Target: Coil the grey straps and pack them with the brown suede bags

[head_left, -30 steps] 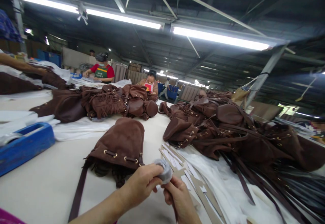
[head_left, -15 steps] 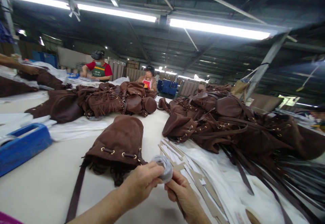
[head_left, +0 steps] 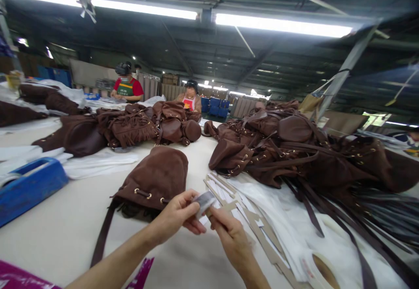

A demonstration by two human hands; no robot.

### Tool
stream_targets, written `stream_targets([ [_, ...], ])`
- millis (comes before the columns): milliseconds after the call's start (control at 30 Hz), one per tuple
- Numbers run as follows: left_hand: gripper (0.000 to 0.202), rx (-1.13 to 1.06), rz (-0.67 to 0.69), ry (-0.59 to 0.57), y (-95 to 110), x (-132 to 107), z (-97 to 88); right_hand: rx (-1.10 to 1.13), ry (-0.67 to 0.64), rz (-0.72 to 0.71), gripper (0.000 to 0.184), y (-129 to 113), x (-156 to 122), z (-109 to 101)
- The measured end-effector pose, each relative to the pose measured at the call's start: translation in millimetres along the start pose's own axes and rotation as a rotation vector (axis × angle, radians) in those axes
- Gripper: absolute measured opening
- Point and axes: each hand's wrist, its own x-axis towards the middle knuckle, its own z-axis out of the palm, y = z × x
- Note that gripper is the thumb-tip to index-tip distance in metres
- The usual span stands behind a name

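Note:
Between my left hand (head_left: 175, 215) and my right hand (head_left: 231, 236) I pinch a small flat piece of grey, silvery material (head_left: 204, 202). Its exact nature cannot be told from here. My left hand's fingers grip its near edge, and my right fingertips press its lower corner. Just beyond my left hand lies a brown suede drawstring bucket bag (head_left: 153, 177) with brass eyelets and a dark strap (head_left: 103, 232) running towards me. Under my right hand lie cardboard pattern strips (head_left: 252, 223) on a white sheet (head_left: 288, 219).
A large heap of brown suede bags (head_left: 294, 149) with long straps fills the right side of the pale work table (head_left: 98, 247). More fringed bags (head_left: 131, 127) lie ahead, a blue tape dispenser (head_left: 29, 188) sits left, and magenta plastic (head_left: 19, 276) shows bottom left. Co-workers (head_left: 127, 86) sit beyond.
The grey material, rounded and bunched before, now looks flatter and thinner between my fingers. My hands have shifted slightly, and the whole view has tilted, showing more of the table's near side.

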Motion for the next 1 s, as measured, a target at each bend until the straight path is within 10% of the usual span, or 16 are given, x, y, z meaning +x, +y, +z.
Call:
stream_targets([
  [367, 0.023, -0.315, -0.122, 0.167, 3, 10, -13.8, -0.166, 0.122, 0.074, 0.023, -31, -7, -14],
  [1000, 0.041, 0.085, -0.076, 0.054, -7, 7, 8.2, 0.118, 0.189, 0.294, 0.018, -17, 3, 11],
])
